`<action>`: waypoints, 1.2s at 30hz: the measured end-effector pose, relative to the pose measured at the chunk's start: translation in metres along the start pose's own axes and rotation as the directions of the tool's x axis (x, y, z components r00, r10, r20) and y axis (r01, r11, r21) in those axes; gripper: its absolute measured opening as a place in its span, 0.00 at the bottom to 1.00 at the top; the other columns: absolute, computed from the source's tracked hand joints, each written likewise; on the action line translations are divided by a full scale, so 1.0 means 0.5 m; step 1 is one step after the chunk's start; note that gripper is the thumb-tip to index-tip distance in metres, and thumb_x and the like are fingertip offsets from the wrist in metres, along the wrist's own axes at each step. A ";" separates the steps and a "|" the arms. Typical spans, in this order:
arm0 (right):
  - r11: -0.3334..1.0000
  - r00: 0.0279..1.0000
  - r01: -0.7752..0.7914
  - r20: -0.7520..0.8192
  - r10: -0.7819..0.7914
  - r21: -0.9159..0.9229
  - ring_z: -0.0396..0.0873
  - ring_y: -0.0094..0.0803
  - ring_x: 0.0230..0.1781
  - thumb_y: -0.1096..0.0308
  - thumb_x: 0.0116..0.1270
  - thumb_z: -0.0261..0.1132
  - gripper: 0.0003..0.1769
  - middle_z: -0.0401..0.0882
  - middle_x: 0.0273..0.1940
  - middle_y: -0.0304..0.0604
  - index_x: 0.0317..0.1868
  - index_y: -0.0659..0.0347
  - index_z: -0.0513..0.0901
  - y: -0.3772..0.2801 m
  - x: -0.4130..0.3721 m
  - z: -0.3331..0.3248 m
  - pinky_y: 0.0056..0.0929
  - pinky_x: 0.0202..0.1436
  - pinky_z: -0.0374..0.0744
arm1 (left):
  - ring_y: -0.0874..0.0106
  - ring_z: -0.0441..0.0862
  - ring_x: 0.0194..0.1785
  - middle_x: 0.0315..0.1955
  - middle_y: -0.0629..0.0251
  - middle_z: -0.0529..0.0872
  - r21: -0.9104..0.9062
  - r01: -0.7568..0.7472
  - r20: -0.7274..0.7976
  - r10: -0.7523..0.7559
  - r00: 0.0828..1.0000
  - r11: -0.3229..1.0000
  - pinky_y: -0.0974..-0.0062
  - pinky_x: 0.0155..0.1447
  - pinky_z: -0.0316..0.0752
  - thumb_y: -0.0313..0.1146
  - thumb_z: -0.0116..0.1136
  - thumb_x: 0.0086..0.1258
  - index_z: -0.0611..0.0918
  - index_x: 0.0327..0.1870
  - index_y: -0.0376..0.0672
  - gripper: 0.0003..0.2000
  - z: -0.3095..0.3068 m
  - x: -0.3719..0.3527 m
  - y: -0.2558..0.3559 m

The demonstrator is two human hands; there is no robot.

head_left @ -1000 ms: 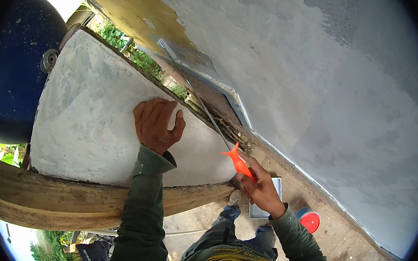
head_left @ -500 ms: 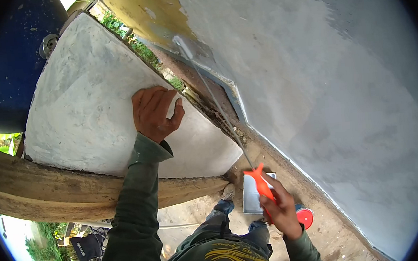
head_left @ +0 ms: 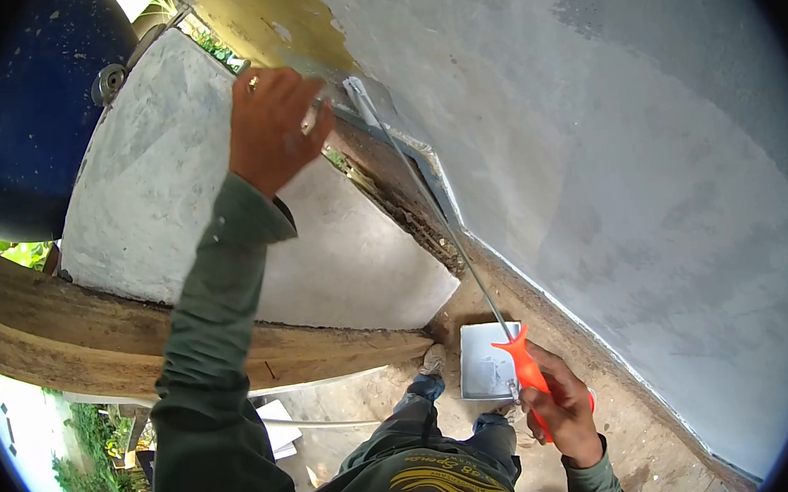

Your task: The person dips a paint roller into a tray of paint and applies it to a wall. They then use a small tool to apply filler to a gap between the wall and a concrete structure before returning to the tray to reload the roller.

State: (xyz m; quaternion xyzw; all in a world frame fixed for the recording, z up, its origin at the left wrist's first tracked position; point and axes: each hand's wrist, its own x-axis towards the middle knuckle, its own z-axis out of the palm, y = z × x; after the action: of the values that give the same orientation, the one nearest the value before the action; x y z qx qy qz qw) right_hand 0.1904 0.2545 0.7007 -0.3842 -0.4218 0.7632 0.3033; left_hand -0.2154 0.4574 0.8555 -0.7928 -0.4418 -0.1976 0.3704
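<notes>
Right hand [head_left: 569, 415]: fingers wrapped round orange handle [head_left: 526, 372]. Left hand [head_left: 272, 131]: fingers half-open, empty.

the wall [head_left: 631, 200] is rising at right, the slab [head_left: 161, 163] is lying left of it, the barrel [head_left: 37, 117] is standing farther left, and the tray [head_left: 487, 364] is resting on the ground [head_left: 643, 411] near the beam [head_left: 328, 354].
</notes>
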 end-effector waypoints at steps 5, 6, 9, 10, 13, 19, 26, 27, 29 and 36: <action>0.998 1.000 0.004 -0.012 -0.003 0.059 0.71 0.17 0.19 0.69 0.80 0.64 0.33 0.77 0.35 0.37 0.81 0.55 0.65 0.007 -0.026 -0.014 0.19 0.20 0.70 | 0.64 0.81 0.48 0.36 0.64 0.87 0.190 -0.104 0.249 0.055 0.967 0.976 0.61 0.63 0.70 0.31 0.66 0.66 0.85 0.45 0.43 0.09 -0.017 0.013 -0.054; 0.998 1.000 0.005 -0.010 -0.004 0.067 0.71 0.16 0.18 0.70 0.81 0.63 0.33 0.77 0.35 0.36 0.82 0.55 0.64 0.009 -0.022 -0.014 0.19 0.20 0.69 | 0.64 0.81 0.48 0.36 0.64 0.87 0.209 -0.132 0.298 0.066 0.952 0.969 0.61 0.63 0.70 0.31 0.66 0.67 0.85 0.46 0.43 0.09 -0.016 0.013 -0.049; 1.000 0.999 0.024 0.030 -0.024 0.005 0.69 0.15 0.17 0.73 0.81 0.62 0.33 0.76 0.34 0.35 0.82 0.54 0.64 0.000 0.034 -0.002 0.19 0.20 0.68 | 0.65 0.81 0.47 0.35 0.65 0.87 0.250 -0.081 0.291 0.005 0.957 0.965 0.61 0.62 0.70 0.32 0.65 0.68 0.85 0.47 0.43 0.09 -0.013 0.021 -0.039; 1.000 0.999 0.024 0.027 -0.024 0.007 0.69 0.15 0.17 0.73 0.81 0.62 0.33 0.76 0.34 0.35 0.82 0.54 0.64 -0.001 0.057 0.005 0.19 0.20 0.68 | 0.65 0.81 0.47 0.35 0.65 0.87 0.248 -0.082 0.290 0.007 0.957 0.965 0.61 0.62 0.70 0.32 0.65 0.68 0.85 0.47 0.43 0.09 -0.012 0.021 -0.038; 0.998 0.997 0.047 0.052 -0.049 0.041 0.67 0.15 0.17 0.73 0.80 0.61 0.32 0.76 0.33 0.33 0.81 0.52 0.66 -0.001 0.132 0.033 0.20 0.21 0.68 | 0.66 0.80 0.46 0.34 0.66 0.86 0.239 -0.103 0.289 0.030 0.957 0.966 0.61 0.61 0.70 0.32 0.64 0.68 0.85 0.47 0.44 0.09 -0.012 0.020 -0.040; 0.970 0.971 0.236 0.055 -0.232 -0.059 0.67 0.14 0.22 0.71 0.81 0.62 0.30 0.75 0.35 0.32 0.80 0.49 0.69 0.045 0.274 0.081 0.20 0.26 0.70 | 0.66 0.81 0.46 0.33 0.66 0.86 0.329 -0.102 0.345 -0.019 0.938 0.939 0.61 0.60 0.70 0.32 0.64 0.68 0.85 0.49 0.44 0.10 -0.008 0.017 -0.038; 0.995 0.993 0.093 0.069 -0.097 0.047 0.66 0.17 0.15 0.70 0.81 0.62 0.31 0.76 0.32 0.34 0.81 0.53 0.67 0.006 0.148 0.026 0.22 0.19 0.67 | 0.68 0.81 0.44 0.30 0.67 0.86 0.325 -0.114 0.304 0.011 0.953 0.939 0.63 0.60 0.70 0.35 0.64 0.68 0.83 0.47 0.46 0.10 0.002 0.012 -0.050; 0.998 0.997 0.066 0.045 -0.067 0.026 0.67 0.17 0.15 0.71 0.80 0.62 0.31 0.76 0.32 0.35 0.81 0.54 0.67 -0.002 0.109 0.013 0.21 0.19 0.68 | 0.69 0.81 0.43 0.28 0.68 0.85 0.344 -0.127 0.290 0.023 0.957 0.930 0.65 0.61 0.70 0.38 0.63 0.69 0.82 0.44 0.47 0.08 0.004 0.010 -0.053; 0.999 0.999 0.036 0.020 -0.036 0.000 0.68 0.17 0.15 0.71 0.80 0.62 0.31 0.76 0.32 0.36 0.81 0.55 0.66 -0.013 0.034 -0.012 0.21 0.18 0.68 | 0.68 0.81 0.43 0.29 0.68 0.85 0.351 -0.137 0.286 0.033 0.958 0.926 0.65 0.61 0.70 0.38 0.63 0.69 0.82 0.44 0.47 0.08 0.006 0.005 -0.059; 0.998 0.996 -0.001 -0.089 0.007 0.059 0.72 0.20 0.16 0.74 0.79 0.64 0.32 0.80 0.34 0.42 0.80 0.55 0.67 -0.022 -0.171 -0.076 0.20 0.18 0.70 | 0.66 0.84 0.49 0.34 0.64 0.88 0.328 -0.116 0.375 -0.017 0.927 0.938 0.62 0.61 0.71 0.33 0.64 0.68 0.83 0.48 0.45 0.10 -0.004 0.010 -0.048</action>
State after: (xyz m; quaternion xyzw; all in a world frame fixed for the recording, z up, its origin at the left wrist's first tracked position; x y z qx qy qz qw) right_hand 0.2684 0.2081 0.7252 -0.4099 -0.3845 0.7579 0.3314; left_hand -0.2332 0.4666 0.8701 -0.7497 -0.5111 0.0461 0.4179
